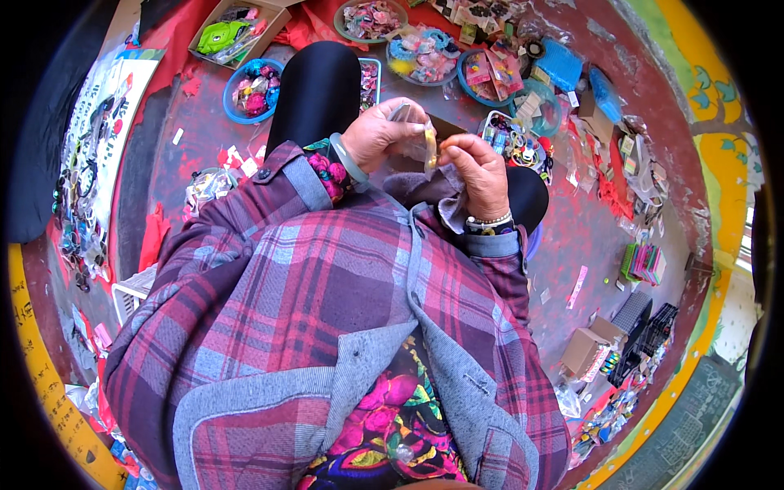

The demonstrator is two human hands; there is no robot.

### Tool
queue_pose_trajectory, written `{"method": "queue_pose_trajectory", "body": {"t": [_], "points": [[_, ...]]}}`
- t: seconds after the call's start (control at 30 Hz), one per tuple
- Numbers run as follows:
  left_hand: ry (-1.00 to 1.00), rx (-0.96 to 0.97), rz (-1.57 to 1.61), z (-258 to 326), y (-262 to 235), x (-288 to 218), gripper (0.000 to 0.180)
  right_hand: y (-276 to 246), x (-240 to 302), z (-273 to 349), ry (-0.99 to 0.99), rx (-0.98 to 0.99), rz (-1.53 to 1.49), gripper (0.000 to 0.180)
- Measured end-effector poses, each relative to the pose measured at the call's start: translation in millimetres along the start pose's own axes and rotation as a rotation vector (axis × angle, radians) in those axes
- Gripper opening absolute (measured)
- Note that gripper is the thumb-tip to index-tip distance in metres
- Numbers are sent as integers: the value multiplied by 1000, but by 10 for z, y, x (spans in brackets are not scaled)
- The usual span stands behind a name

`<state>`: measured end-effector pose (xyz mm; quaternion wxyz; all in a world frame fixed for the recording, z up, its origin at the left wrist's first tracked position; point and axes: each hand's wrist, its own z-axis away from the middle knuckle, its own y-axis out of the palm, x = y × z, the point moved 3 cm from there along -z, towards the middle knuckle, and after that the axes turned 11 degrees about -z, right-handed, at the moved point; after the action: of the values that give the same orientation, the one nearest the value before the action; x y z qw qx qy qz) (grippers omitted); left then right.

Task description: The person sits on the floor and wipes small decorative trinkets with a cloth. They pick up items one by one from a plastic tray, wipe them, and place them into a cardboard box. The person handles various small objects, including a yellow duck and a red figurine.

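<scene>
My left hand (377, 135) and my right hand (480, 170) meet above my knees, just past my plaid jacket. Together they hold a small clear plastic packet (418, 140) with a small yellowish piece at its right edge. The left hand grips the packet's left side; a pale green bangle (348, 159) circles that wrist. My right hand pinches the packet's right edge with fingertips; a beaded bracelet (488, 220) sits on that wrist. What is inside the packet is too small to tell.
Round blue and grey bowls (255, 88) of small colourful trinkets stand on the red floor ahead, with a cardboard box (233, 28) holding a green item. More packets, small boxes (583, 349) and black baskets (645, 327) lie at the right. A white board of trinkets (98, 155) lies left.
</scene>
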<state>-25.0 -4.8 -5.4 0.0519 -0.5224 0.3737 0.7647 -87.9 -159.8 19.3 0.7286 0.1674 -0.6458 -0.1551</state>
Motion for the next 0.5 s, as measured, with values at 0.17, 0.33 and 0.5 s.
{"method": "queue_pose_trajectory", "body": {"t": [0.17, 0.33, 0.5], "points": [[-56, 164, 197, -27, 7, 151, 17, 197, -51, -78, -108, -43, 358, 40], [-165, 352, 292, -20, -30, 243, 23, 269, 51, -60, -162, -82, 746, 50], [-253, 190, 351, 47, 67, 204, 27, 159, -3, -68, -287, -50, 603, 35]]}}
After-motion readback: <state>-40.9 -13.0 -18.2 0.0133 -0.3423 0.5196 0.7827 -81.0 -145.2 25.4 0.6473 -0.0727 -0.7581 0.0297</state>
